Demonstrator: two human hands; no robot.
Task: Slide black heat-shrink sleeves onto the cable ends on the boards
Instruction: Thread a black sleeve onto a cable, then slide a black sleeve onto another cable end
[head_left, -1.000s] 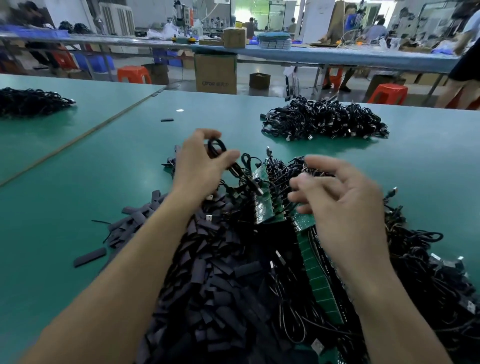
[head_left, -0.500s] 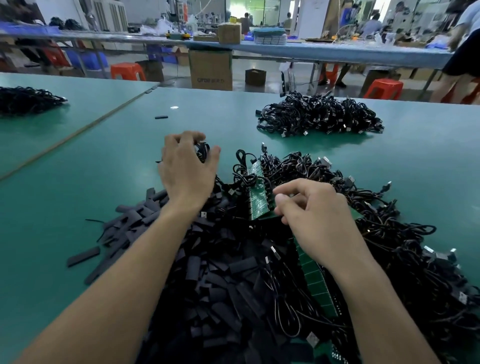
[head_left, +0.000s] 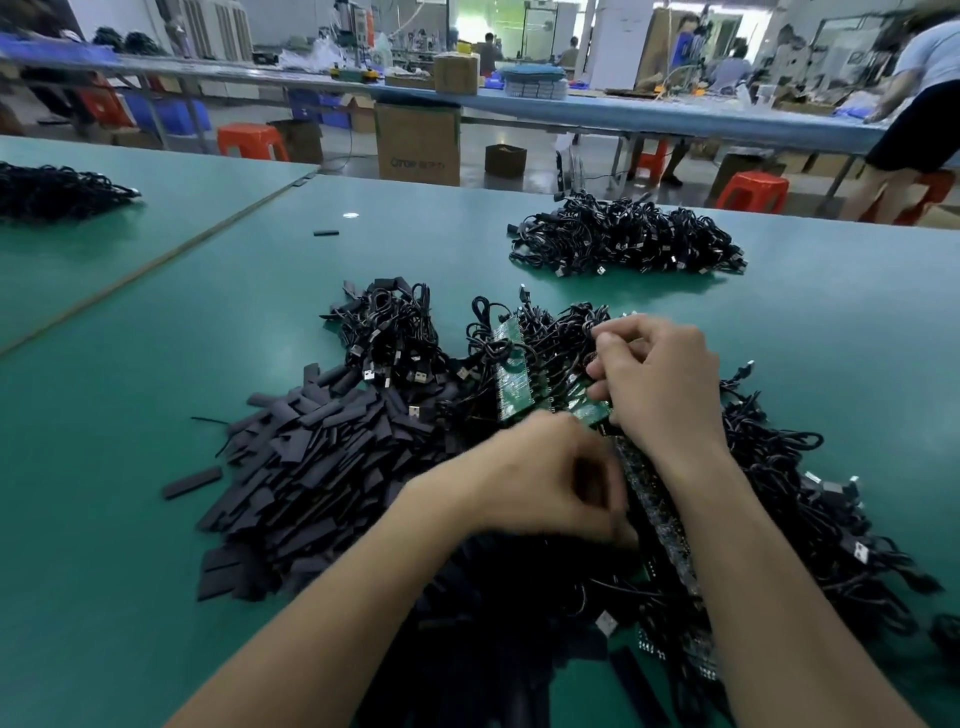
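Around the work: a far pile of black cables (head_left: 623, 239) toward the back of the desk (head_left: 156, 364), well apart from the hands. Another dark cable pile (head_left: 52, 192) on the neighbouring desk at left. One stray sleeve (head_left: 326, 233) alone near the seam between the two desks.

In the way: a tangle of cables (head_left: 779, 493) spread over and around the green boards (head_left: 511, 374), hiding much of the strip under the right forearm.

Black heat-shrink sleeves (head_left: 322, 467) heaped flat on the desk left of the boards, touching the tangle, partly covered by the left forearm.

Left hand (head_left: 545, 483) low beside the near boards, fingers curled in, blurred (cannot tell whether holding anything). Right hand (head_left: 660, 384) on the boards, fingers bent among the cable ends; grip hidden, so cannot tell there either.

Containers: a tall cardboard box (head_left: 418, 143) on the floor under the long bench (head_left: 623, 111), contents out of sight. A smaller box (head_left: 455, 74) on the bench top. Blue bins (head_left: 171, 114) at back left, too far to read.

Desk surface green and matt. Behind, a workshop with red stools (head_left: 252, 141) and people at the far bench.
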